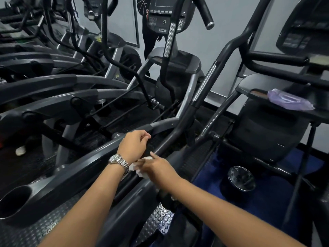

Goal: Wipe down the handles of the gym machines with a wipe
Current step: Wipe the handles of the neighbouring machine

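A: I'm looking at a gym floor, grey wall at the far side, a row of elliptical machines running off to the left, and studded rubber matting near me.

B: Where's the wipe?

A: The white wipe is bunched in my right hand, fingers closed on it and the forefinger poking out, low in the near middle, just beside the dark handlebar that climbs to the right. My left hand, with a wristwatch, hangs loosely curled above it, pinching nothing that I can see.

B: How would you wipe that bar well?

A: I'd say wrap the wipe around the bar instead of dabbing one face, then slide up along the grip to the chrome contact strip, turning the wrist so the underside gets done. The left hand could steady the bar, which probably swings.

B: Any containers?

A: A cup holder moulded into the near left machine looks empty, though its bottom is dark. A round metal bin stands on the blue floor to the right; I can't tell its contents. A purple wipe packet lies on the right machine's shelf.
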The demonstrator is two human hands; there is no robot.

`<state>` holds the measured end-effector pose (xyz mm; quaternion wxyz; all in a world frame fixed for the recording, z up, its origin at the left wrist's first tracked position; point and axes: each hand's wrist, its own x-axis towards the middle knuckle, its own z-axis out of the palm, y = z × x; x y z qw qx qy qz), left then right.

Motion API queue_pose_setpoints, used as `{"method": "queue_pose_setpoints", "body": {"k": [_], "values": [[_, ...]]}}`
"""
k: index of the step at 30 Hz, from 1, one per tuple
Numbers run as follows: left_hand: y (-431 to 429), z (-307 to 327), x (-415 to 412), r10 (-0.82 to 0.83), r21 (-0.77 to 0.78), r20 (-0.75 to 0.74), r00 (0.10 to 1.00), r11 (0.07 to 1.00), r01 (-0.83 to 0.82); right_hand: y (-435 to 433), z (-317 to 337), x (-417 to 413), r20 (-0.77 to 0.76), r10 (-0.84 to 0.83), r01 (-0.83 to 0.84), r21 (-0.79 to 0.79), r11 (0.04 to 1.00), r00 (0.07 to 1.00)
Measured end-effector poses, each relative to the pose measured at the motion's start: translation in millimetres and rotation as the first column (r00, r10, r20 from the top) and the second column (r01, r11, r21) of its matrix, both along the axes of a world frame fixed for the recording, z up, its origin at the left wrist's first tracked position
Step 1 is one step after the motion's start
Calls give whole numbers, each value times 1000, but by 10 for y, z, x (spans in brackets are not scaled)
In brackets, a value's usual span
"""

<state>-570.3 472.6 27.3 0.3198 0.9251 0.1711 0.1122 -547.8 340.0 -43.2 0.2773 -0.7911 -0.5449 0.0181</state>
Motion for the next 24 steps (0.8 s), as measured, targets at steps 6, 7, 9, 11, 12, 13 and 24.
{"method": "queue_pose_setpoints", "body": {"k": [6,7,9,11,12,13,24], "values": [[13,-17,91,-6,13,-5,1000,1000,6,-252,145,638,68,-118,118,3,993,991],[14,-26,101,-5,16,-6,1000,1000,6,-288,160,776,107,-130,129,15,991,986],[-1,-31,128,-4,22,-19,1000,1000,4,-380,272,1012,218,-149,161,-34,986,965],[-19,-26,169,0,21,-28,1000,1000,1,-485,441,1183,268,-170,235,-235,943,948],[-28,-20,197,1,21,-27,1000,1000,-1,-521,514,1275,303,-161,259,-319,911,939],[-33,-16,229,2,22,-27,1000,1000,-2,-538,562,1373,351,-126,261,-371,891,928],[-307,139,756,64,16,22,998,998,-65,-896,852,2079,774,-159,207,37,978,613]]}}
